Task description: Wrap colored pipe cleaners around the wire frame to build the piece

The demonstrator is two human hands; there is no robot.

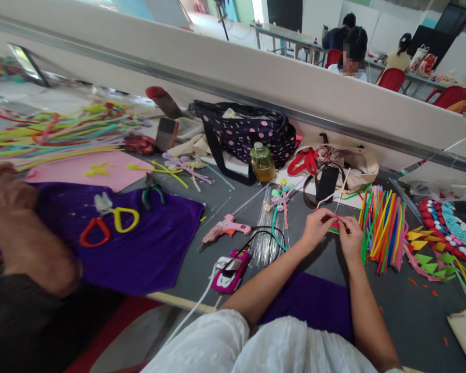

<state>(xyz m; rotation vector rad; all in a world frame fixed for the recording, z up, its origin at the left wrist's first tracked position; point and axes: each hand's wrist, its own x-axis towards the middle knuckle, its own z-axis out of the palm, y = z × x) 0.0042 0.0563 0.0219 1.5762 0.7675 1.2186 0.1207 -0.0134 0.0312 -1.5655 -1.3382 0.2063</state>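
Both my hands meet above the grey table, fingertips pinched around a small red-and-green piece (334, 227) with a light edge. My left hand (318, 228) grips it from the left, and my right hand (350, 237) closes on its other side. My fingers cover most of it, so its kind cannot be made out. A thin pale stick (339, 194) rises behind the fingers; whether it joins the piece is unclear. Close to my right hand lies a bundle of coloured strips (384, 228). Beneath my forearms is a purple cloth (308, 305).
Left of me lie a pink glue gun (229, 226), clear sticks (264, 238) and a magenta power socket (233, 272) with cables. Scissors (108, 220) and pliers (153, 192) rest near another person's arm (34, 233). A bottle (262, 165) and bags (248, 129) line the partition.
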